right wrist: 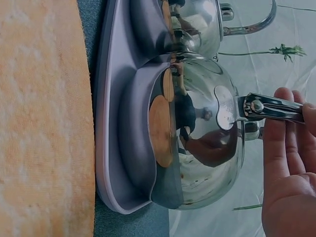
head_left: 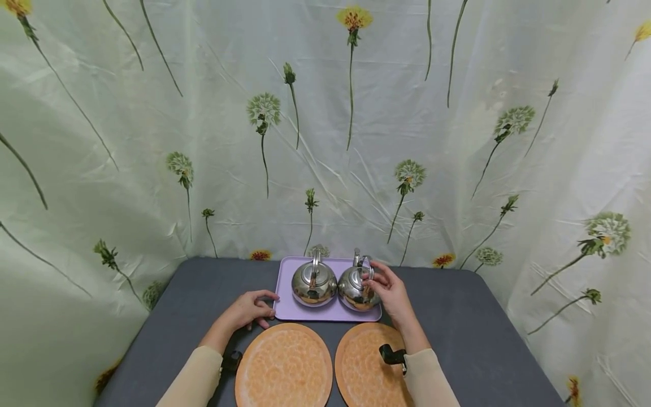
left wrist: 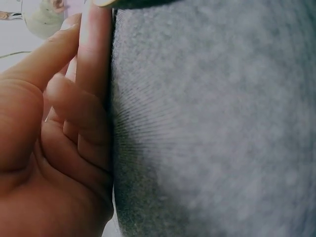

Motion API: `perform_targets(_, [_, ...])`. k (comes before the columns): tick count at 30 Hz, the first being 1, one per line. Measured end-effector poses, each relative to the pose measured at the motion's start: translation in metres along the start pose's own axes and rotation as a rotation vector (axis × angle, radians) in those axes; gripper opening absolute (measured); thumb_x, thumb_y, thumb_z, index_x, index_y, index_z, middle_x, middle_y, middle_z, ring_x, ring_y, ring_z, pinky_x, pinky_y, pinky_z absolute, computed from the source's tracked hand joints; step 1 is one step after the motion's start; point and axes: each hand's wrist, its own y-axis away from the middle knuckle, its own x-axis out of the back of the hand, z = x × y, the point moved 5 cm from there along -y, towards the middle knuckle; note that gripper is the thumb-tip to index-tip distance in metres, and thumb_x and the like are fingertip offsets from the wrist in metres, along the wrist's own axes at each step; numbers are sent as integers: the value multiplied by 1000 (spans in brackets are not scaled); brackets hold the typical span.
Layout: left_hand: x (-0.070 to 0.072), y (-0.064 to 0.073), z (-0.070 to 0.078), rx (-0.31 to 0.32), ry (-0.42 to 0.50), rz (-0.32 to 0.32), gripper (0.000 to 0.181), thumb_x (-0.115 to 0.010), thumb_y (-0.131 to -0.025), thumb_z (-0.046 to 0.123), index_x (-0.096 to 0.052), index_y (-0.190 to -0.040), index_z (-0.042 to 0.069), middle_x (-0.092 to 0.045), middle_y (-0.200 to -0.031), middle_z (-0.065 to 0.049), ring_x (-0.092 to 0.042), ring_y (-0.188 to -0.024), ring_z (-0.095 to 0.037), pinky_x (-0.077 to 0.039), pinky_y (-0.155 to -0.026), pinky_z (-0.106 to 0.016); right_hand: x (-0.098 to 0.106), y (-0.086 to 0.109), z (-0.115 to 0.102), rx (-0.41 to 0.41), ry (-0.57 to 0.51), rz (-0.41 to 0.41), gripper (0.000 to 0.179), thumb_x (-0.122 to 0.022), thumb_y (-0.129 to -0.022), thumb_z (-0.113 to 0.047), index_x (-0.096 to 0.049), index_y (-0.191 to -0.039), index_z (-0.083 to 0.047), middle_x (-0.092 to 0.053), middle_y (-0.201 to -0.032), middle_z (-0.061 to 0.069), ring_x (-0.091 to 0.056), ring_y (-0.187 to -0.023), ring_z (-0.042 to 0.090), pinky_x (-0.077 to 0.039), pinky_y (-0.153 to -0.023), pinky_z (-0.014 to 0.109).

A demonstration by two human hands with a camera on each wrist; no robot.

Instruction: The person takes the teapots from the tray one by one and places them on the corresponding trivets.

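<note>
Both arms reach forward and angle inward, the left forearm (head_left: 190,379) and right forearm (head_left: 433,377) covered by cream sleeves that leave the hands bare. The left hand (head_left: 248,310) is lower and nearer the body, its back turned up, fingers directed inward. From the left wrist camera, its thumb (left wrist: 47,59) is extended toward the long, straight index finger (left wrist: 95,54), while another finger bends back toward the palm. The right hand (head_left: 390,287) reaches slightly farther forward, fingers bent inward in a light pinch against the thumb. Its palm faces the right wrist camera; the thumb is partly cut off there.
</note>
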Motion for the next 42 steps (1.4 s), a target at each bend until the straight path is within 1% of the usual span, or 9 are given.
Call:
perform_targets(4, [-2, 1, 0, 25, 9, 18, 42, -76, -96, 12, -66, -137, 10, -79, -87, -3, -75, -63, -14, -47, -45, -25, 0, -1, 2, -12, 3, -19, 51, -62, -105, 1, -53, -154, -8, -74, -127, 25, -76, -95, 9, -57, -89, 26])
perform_targets(7, [-3, 2, 0, 29, 8, 27, 43, -76, -96, 11, -66, -137, 10, -79, -87, -4, -75, -63, -14, -50, -47, -26, -1, -1, 3, -22, 4, -28, 51, -63, -104, -1, -54, -153, -10, -74, -127, 24, -76, -95, 9, -57, -88, 26])
perform_targets(12, [-4, 2, 1, 26, 4, 29, 43, -77, -96, 11, -66, -137, 9, -79, -86, -3, -75, -63, -14, -53, -49, -29, -3, 0, 2, -28, -1, -29, 51, -64, -103, 1, -55, -153, -9, -78, -121, 17, -76, -91, 8, -57, -83, 26])
perform_targets(16, [-4, 1, 3, 14, -5, 37, 42, -76, -96, 10, -66, -137, 9, -78, -85, -3, -75, -64, -14, -54, -50, -30, -3, -2, -1, -29, 6, -26, 52, -63, -103, 2, -55, -153, -10, -79, -121, 15, -76, -91, 6, -58, -84, 25])
perform_targets(20, [-3, 0, 5, 9, -12, 38, 42, -75, -96, 10, -66, -137, 10, -78, -85, -2, -75, -65, -14, -55, -51, -30, -3, -3, -2, -34, 5, -29, 52, -63, -104, 1, -55, -153, -11, -77, -126, 18, -75, -92, 5, -58, -84, 24])
perform_targets(25, [-5, 1, 4, 7, -5, 23, 43, -75, -96, 9, -66, -138, 9, -79, -86, -2, -75, -65, -14, -56, -53, -31, -3, -1, 1, -44, -2, -37, 51, -63, -104, -1, -55, -154, -11, -75, -129, 21, -75, -93, 4, -57, -86, 23])
perform_targets(31, [-7, 3, 2, 5, 0, 22, 43, -75, -95, 9, -66, -137, 9, -78, -85, -2, -75, -65, -14, -56, -54, -32, -2, 1, 3, -34, -4, -27, 51, -64, -104, -2, -55, -153, -11, -75, -130, 21, -75, -93, 3, -57, -85, 21])
perform_targets(34, [-6, 3, 3, 12, -1, 24, 42, -75, -96, 9, -66, -137, 9, -78, -85, -2, -74, -65, -14, -56, -54, -31, -3, 1, 1, -26, -11, -28, 51, -64, -104, -3, -55, -153, -11, -74, -131, 23, -75, -93, 3, -57, -85, 22])
perform_targets(42, [-3, 3, 3, 27, -6, 32, 42, -75, -97, 8, -65, -138, 9, -77, -84, -2, -74, -65, -14, -56, -54, -31, -1, 1, 0, -29, -32, -28, 51, -66, -104, -5, -54, -154, -10, -74, -130, 23, -75, -93, 3, -57, -85, 22])
